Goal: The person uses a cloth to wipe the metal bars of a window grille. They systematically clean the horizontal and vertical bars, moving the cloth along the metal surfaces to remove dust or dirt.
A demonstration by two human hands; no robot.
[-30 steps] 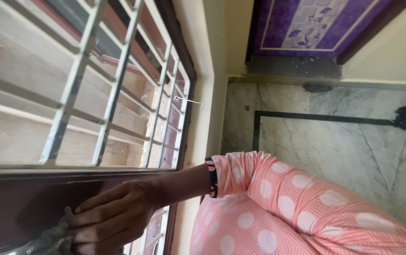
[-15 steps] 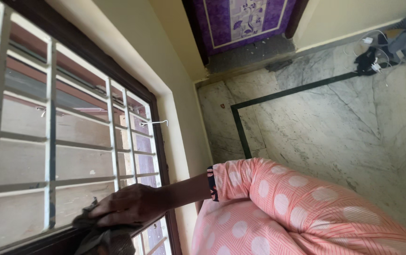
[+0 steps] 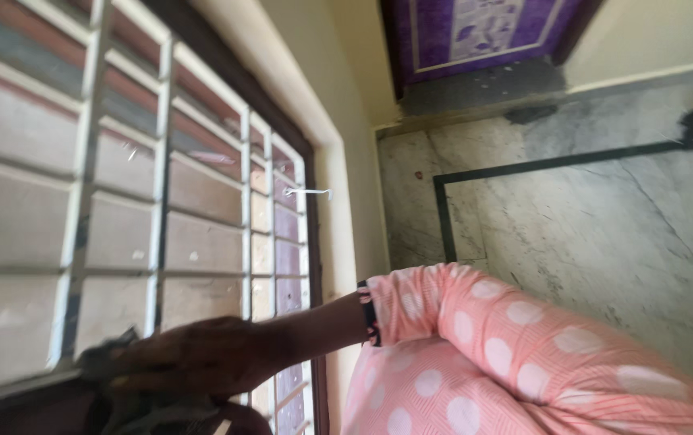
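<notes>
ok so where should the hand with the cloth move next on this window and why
Probably sliding the cloth further along the dark window frame. The hand presses it flat where the white grille meets the frame, and more frame runs on towards the left edge.

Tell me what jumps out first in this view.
A hand presses a dark cloth against the window frame at lower left, below the pale window grille. A pink polka-dot sleeve fills the lower right, above it the marble floor with a purple door at top.
</notes>
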